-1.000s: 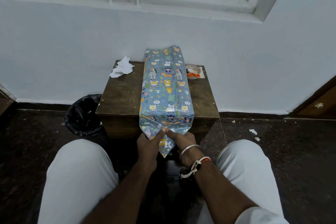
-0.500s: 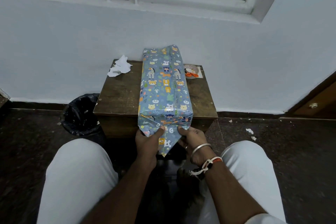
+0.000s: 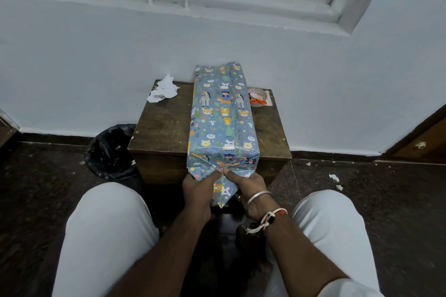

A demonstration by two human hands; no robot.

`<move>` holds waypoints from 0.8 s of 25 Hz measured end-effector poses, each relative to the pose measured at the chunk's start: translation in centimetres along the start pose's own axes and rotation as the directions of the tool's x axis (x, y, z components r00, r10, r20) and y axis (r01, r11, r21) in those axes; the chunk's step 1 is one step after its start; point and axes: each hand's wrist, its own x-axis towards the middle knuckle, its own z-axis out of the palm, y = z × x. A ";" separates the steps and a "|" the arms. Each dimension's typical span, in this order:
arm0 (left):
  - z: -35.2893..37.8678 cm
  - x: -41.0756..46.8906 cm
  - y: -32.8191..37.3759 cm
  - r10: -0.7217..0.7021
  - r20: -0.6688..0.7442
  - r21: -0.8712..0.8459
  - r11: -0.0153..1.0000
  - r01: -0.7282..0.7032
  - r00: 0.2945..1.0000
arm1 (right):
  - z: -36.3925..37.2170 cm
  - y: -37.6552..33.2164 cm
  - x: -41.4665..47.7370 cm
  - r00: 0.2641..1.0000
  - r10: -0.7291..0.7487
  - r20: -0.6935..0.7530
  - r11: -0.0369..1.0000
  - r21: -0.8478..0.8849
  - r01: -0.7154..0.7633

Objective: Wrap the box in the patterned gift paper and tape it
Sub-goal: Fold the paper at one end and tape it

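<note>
The box [image 3: 223,116], sleeved in glossy gift paper [image 3: 223,191], is laid lengthwise on the table [image 3: 164,125], with its near end overhanging the near edge. The paper is judged thin, slippery and easily torn, and the box stiff and light, so hold is best taken along the creases. The near flaps are pinched by the left hand [image 3: 198,188] and right hand [image 3: 251,187], thumbs meeting mid-end. Half a second earlier the thumbs were apart.

1 wrapped box [image 3: 222,116], 1 table [image 3: 164,128], 1 tape roll [image 3: 256,91], 1 scissors [image 3: 258,102], 1 bin [image 3: 111,149].

box [image 3: 223,118] on table [image 3: 164,128], tape [image 3: 258,97] right — bin [image 3: 109,149] left
</note>
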 end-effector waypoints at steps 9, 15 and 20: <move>-1.7 0.5 1.8 -0.067 -0.094 0.016 0.998 0.068 0.993 | 0.5 -0.8 0.0 0.998 0.041 -0.047 0.999 0.004 -0.041; -1.8 0.5 2.0 -0.056 -0.059 -0.003 0.998 0.056 0.997 | 0.6 -1.0 -0.2 0.996 0.054 -0.065 0.998 -0.010 -0.055; -1.6 -0.1 2.0 -0.027 -0.042 0.028 0.999 0.028 0.999 | 0.7 -1.0 -0.2 0.998 0.045 -0.050 0.999 -0.001 -0.045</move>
